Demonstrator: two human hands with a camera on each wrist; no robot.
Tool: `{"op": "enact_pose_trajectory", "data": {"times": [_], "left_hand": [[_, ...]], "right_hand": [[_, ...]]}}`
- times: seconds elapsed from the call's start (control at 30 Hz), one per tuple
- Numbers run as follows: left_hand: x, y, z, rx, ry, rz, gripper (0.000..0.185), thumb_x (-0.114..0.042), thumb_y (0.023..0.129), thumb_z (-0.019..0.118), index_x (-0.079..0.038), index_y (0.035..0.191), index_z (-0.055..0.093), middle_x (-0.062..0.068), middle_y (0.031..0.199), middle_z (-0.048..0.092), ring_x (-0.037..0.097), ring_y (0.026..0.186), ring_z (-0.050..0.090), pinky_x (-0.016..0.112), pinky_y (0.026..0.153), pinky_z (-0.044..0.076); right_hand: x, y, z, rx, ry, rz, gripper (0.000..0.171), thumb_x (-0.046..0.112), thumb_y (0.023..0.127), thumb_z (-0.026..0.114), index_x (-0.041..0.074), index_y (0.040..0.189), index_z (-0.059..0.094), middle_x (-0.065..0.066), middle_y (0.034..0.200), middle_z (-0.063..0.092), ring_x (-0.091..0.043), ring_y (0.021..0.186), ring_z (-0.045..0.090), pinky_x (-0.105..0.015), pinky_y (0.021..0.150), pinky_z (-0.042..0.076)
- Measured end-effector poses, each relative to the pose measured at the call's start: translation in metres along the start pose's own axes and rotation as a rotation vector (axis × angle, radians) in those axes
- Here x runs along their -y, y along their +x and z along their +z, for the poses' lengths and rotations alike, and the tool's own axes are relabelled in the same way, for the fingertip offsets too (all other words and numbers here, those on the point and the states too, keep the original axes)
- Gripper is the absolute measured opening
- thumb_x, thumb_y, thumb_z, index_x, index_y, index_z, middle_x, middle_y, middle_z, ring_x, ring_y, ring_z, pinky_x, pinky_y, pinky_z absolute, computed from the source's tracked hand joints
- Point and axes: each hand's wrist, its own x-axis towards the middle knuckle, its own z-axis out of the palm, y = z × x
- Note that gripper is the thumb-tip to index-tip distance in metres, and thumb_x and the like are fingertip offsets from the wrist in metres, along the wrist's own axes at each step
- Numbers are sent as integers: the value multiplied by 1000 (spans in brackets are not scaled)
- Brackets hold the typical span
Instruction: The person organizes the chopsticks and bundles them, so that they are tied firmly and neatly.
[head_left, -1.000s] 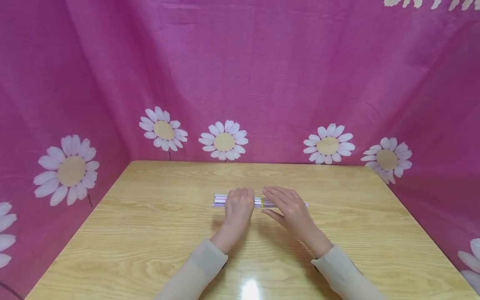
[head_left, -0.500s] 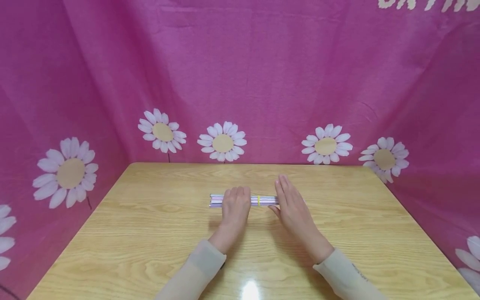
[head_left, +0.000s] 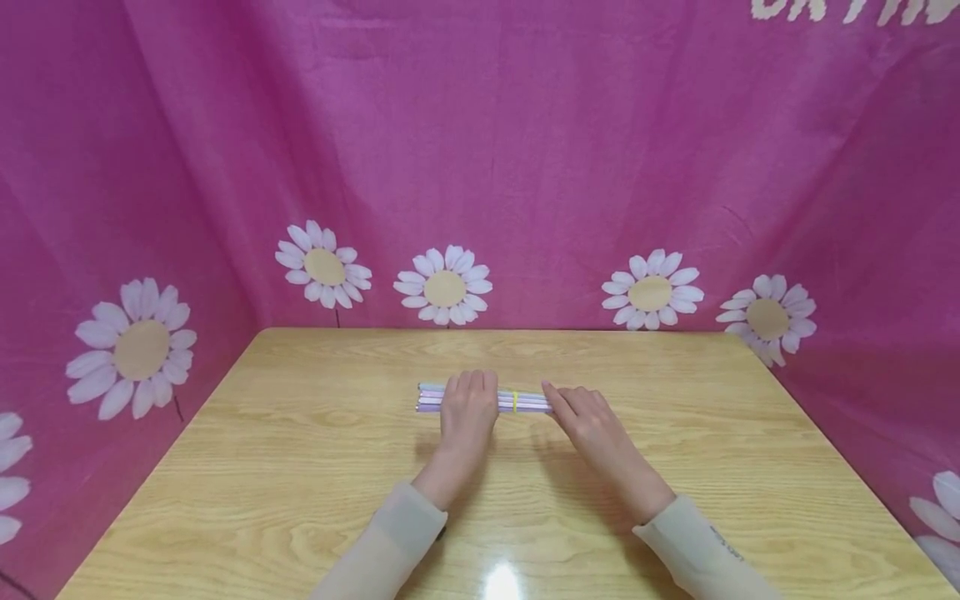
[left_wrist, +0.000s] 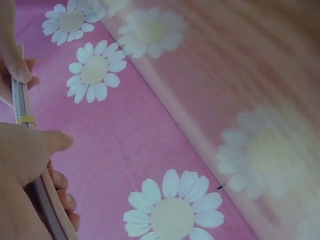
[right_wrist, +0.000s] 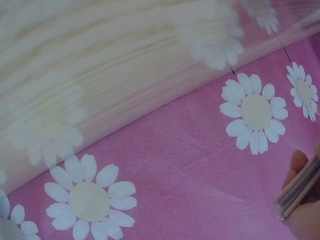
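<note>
A bundle of thin pale purple and pink sticks (head_left: pixel 525 402) lies across the middle of the wooden table (head_left: pixel 300 467), bound by a yellow rubber band (head_left: pixel 515 401). My left hand (head_left: pixel 470 400) grips it left of the band, with the fingers curled over the top and the thumb underneath. The left wrist view shows this left hand (left_wrist: pixel 25 160) wrapped round the bundle (left_wrist: pixel 20 102). My right hand (head_left: pixel 581 412) holds the bundle's right end. In the right wrist view the stick ends (right_wrist: pixel 301 187) poke out beside my right hand (right_wrist: pixel 300 220).
A pink cloth printed with white daisies (head_left: pixel 480 167) hangs close round the back and both sides of the table. The table's far edge (head_left: pixel 487 330) meets the cloth. A lamp glare (head_left: pixel 501 579) shines on the near tabletop.
My right hand lifted off the bundle, stood on edge against the right end, then closed on it. The protruding sticks slid left, so the bundle is shorter. The left hand stayed put.
</note>
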Motion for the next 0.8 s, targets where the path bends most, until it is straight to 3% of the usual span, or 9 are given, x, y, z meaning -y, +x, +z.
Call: {"op": "enact_pose_trajectory", "data": {"times": [0.1,0.17,0.27,0.4,0.57,0.7,0.8], "left_hand": [[2,-1,-3,-13,-16,37,39,-29,66,85,-12,85,55,-3,72,55,12,69,52,21,65,38],[5,-3,-6,-16,-36,72,49,-40,64,87,-11,90,57,-3,80,58,12,76,56,23,75,44],[13,-7,-9,-15,-92,150,55,-46,69,84,-9,102,59,-1,96,62,15,92,60,28,92,47],[26,-12,-12,-27,-217,223,53,-40,76,82,-10,113,60,2,109,65,17,100,61,31,95,48],[39,-18,-16,-48,-322,223,43,-25,77,81,-7,113,66,3,105,69,18,95,65,29,90,53],[45,-20,-20,25,-395,208,36,-20,80,78,-5,111,68,4,102,70,17,92,66,28,86,55],[47,-20,-21,141,-473,184,35,-20,81,77,-5,112,69,5,103,70,16,93,66,28,85,56]], "right_hand": [[-2,-1,1,-27,10,-10,56,33,105,20,-2,127,58,-8,99,66,-18,83,58,-31,71,46],[-3,-3,1,-43,10,-17,55,31,105,22,-3,126,58,-8,98,66,-18,82,57,-32,71,46],[-4,-5,1,-38,2,-21,54,30,105,22,-4,126,58,-8,98,66,-19,83,57,-32,72,46],[-5,-10,-2,2,31,-1,57,33,104,20,-3,130,56,-8,103,67,-18,88,59,-32,75,46],[-7,-13,-4,7,47,24,60,37,104,19,-2,131,56,-7,105,68,-19,91,61,-32,77,48],[-8,-13,-5,19,63,40,54,37,103,27,0,126,60,-6,103,69,-18,90,62,-31,76,51],[-7,-12,-6,72,114,76,35,27,100,49,1,119,62,-6,101,69,-19,89,63,-31,77,54]]}}
